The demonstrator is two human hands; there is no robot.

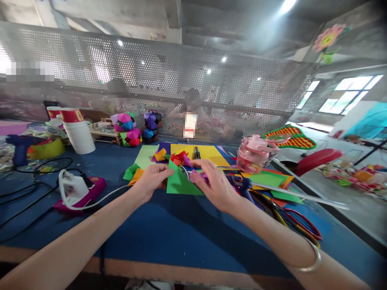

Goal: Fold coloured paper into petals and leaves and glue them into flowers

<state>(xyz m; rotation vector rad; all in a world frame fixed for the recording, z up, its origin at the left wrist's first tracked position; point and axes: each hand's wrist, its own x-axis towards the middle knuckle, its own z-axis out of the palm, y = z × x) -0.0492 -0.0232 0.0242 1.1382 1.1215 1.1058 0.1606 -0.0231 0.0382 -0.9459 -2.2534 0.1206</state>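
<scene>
Smooth Green Paper (179,183) Over Blue Tabletop (151,237)

A grey metal screen (163,72) with round holes stood behind. The left hand (152,180) pinched the paper; the right hand (217,186) bent beside it (its grip was hard to tell).

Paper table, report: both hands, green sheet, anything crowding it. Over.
Left hand: grip on left edge of green sheet. Right hand: at purple paper, hold unclear. Green sheet: partly hidden by right hand. Just beyond: red paper.
</scene>
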